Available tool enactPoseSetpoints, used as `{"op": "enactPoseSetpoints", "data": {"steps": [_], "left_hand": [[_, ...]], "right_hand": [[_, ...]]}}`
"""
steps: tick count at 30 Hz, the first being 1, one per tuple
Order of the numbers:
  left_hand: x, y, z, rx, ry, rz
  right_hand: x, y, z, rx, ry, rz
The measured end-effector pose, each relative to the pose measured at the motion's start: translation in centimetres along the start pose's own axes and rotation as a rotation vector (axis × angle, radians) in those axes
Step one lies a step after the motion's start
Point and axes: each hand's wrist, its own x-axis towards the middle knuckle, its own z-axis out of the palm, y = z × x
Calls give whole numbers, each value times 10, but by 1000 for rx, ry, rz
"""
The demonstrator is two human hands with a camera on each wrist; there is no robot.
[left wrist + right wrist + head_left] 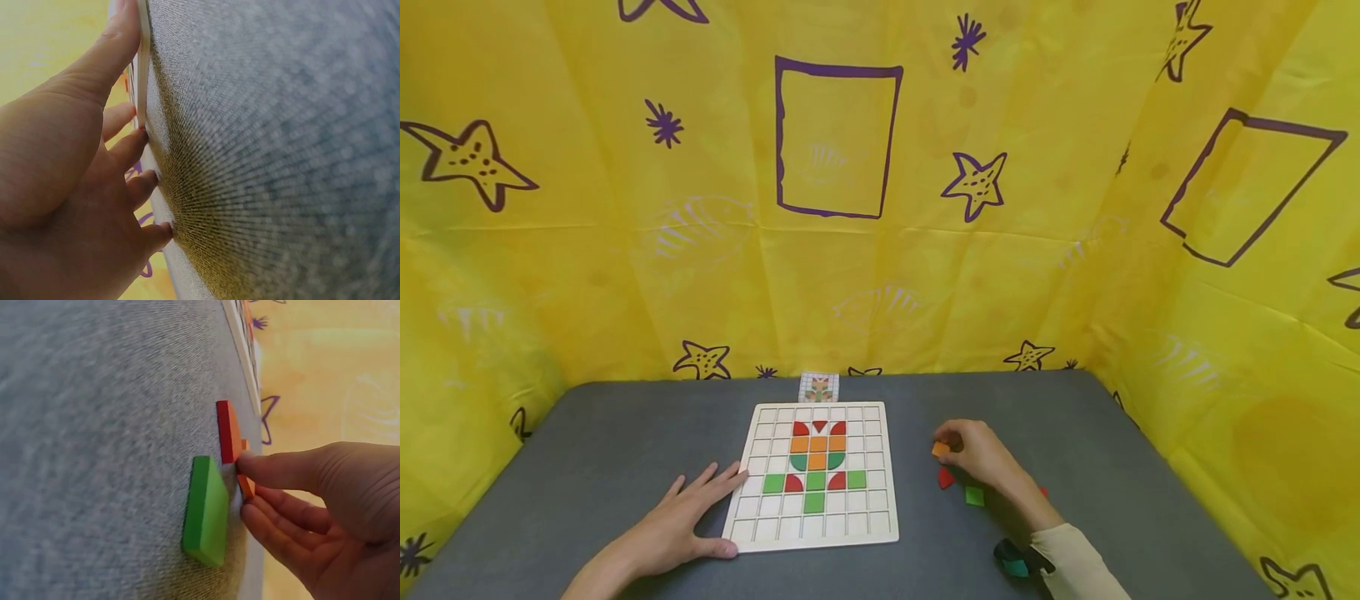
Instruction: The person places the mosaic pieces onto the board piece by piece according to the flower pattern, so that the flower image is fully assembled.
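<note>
A white grid board (850, 529) lies on the grey table, bearing red, orange and green tiles set in a flower-like pattern. Along its left edge my left hand (673, 525) rests with fingers spread, thumb at the near corner. The left wrist view shows the thumb and fingertips of that hand (81, 156) along the board's edge (144, 69). To the right of the board, my right hand (981, 454) pinches an orange square tile (940, 449) between thumb and fingers. Close beneath it lie a red tile with a curved side (945, 478) and a green square tile (974, 497).
A small pattern card (818, 387) lies behind the board's far edge. A bit of red (1043, 492) shows past the right wrist. Beside the right sleeve (1075, 558) is a black thing with a teal patch (1016, 568). Yellow cloth (865, 267) hangs around the table.
</note>
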Motion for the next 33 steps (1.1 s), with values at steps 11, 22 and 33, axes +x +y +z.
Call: {"op": "enactPoseSetpoints", "data": {"steps": [11,22,33], "left_hand": [[-1,1,0,10,8,13],[-1,0,0,0,8,11],[-1,1,0,3,4,8]], "right_hand": [[4,-2,1,52,20,-34],[10,-25,5,142,2,-73],[16,-45,23,202,-74,-110]]}}
